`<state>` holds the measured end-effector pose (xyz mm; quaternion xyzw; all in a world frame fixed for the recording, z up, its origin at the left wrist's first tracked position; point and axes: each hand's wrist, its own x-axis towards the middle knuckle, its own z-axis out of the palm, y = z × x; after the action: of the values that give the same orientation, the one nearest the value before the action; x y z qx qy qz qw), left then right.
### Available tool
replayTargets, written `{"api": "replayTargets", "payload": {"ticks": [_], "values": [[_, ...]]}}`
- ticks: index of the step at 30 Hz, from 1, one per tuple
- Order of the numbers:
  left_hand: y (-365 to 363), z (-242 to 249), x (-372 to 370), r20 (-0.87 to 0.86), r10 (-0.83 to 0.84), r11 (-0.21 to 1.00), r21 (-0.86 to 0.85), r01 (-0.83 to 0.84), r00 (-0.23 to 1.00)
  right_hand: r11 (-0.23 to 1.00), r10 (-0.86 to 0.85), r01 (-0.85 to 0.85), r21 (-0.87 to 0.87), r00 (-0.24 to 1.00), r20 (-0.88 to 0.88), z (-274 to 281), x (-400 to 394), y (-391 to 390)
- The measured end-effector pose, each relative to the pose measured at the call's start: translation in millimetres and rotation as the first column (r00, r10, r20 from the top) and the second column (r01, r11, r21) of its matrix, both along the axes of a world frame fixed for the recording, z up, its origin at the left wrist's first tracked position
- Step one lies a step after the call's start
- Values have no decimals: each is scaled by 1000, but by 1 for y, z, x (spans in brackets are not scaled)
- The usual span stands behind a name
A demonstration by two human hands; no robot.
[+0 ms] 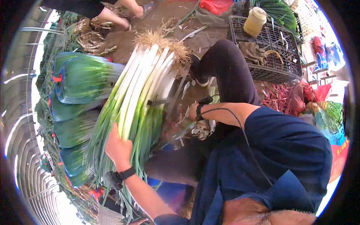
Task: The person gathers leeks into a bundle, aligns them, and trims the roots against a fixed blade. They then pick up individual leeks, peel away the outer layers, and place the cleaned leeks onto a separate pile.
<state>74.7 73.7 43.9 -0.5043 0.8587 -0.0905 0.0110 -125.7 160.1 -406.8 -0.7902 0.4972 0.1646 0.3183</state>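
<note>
A big bundle of long green onions [129, 97], with white stalks and hairy roots, lies slantwise in front of me, roots at the far end. My left hand [119, 146] is closed around stalks where they turn green, near the bundle's leafy end. To the right of the bundle, my right hand [193, 111] hangs low beside my raised knee; its fingers are mostly hidden, and I cannot tell what it holds. A short dark strip [158, 102] crosses the stalks at the bundle's right side. Each wrist wears a black band.
Bundles of green onions in blue wrap [88, 80] are stacked at left. A black crate [275, 65] at upper right bears a jar [255, 21] of yellowish liquid and a brown glove [255, 52]. Another person's feet [125, 22] stand at top. Trimmings [200, 129] litter the ground.
</note>
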Motion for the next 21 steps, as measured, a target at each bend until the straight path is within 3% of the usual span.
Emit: {"api": "replayTargets", "payload": {"ticks": [1, 3, 6, 7, 8, 9, 10, 11, 14, 16, 17, 18, 20, 21], "values": [[-10, -11, -2, 9, -36, 999, -7, 36, 999, 994, -37, 59, -96, 976, 213, 104, -10, -2], [-28, -33, -8, 27, -48, 999, 13, 48, 998, 956, -44, 174, -237, 881, 471, 219, -27, -13], [-49, -58, -11, 76, -60, 998, 18, 59, 995, 812, -277, 475, -338, 824, 494, 290, -78, -47], [-53, -62, -12, 109, -63, 998, -3, 63, 992, 663, -347, 619, -421, 753, 559, 315, -103, -53], [-57, -67, -14, 141, -64, 997, -24, 68, 988, 345, -262, 806, -482, 576, 774, 284, -118, -78], [-61, -73, -16, 139, -64, 997, -22, 68, 988, 174, -323, 879, -444, 477, 818, 289, -136, -99], [-65, -79, -17, 165, -78, 997, -10, 81, 983, 56, -396, 887, -459, 442, 805, 293, -151, -112], [-68, -84, -17, 195, -91, 996, 5, 92, 977, -6, -341, 876, -481, 451, 825, 281, -165, -136], [-68, -96, -22, 209, -103, 994, -23, 110, 972, 162, -527, 871, -464, 474, 706, 273, -174, -173], [-61, -86, -33, 275, -53, 998, 42, 43, 960, 203, -580, 883, -422, 456, 675, 251, -171, -189], [-60, -85, -33, 239, -121, 991, -18, 129, 963, 235, -635, 893, -384, 440, 634, 239, -167, -195], [-59, -85, -34, 205, -191, 974, -81, 211, 960, 244, -634, 891, -383, 446, 632, 228, -164, -197], [-52, -83, -28, 182, -166, 978, -96, 185, 969, 138, -535, 925, -354, 370, 759, 216, -167, -193], [-49, -82, -25, 159, -147, 980, -114, 166, 976, 157, -517, 928, -337, 368, 773, 214, -170, -189]]}}
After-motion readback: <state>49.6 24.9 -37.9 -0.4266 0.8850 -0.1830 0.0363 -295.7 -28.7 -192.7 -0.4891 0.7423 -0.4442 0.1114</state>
